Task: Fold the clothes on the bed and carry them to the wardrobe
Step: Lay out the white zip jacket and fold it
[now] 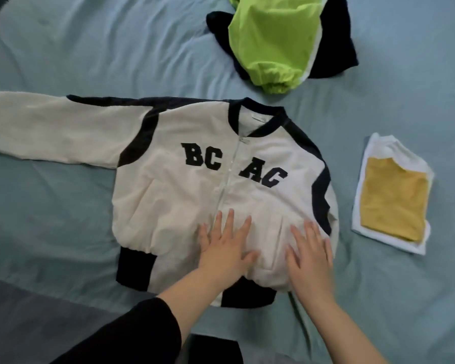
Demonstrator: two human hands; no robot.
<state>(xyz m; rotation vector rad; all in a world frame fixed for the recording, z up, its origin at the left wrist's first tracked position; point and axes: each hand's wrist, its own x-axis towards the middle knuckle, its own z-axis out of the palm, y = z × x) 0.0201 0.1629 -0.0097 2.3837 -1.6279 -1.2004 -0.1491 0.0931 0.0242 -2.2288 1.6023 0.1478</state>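
Head view showed left hand (225,248) and right hand (310,254) lying flat, gripping nothing, on the jacket (184,195) near its hem, its outstretched sleeve (50,127) running leftward, nearer the left hand.

Head camera looks steeply down, close above the bed (63,48) (one wide-angle view only).

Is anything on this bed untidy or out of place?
The green garment lies crumpled over a dark garment at the far side, unlike the neat folded stack on the right. The jacket shows only one sleeve spread out.
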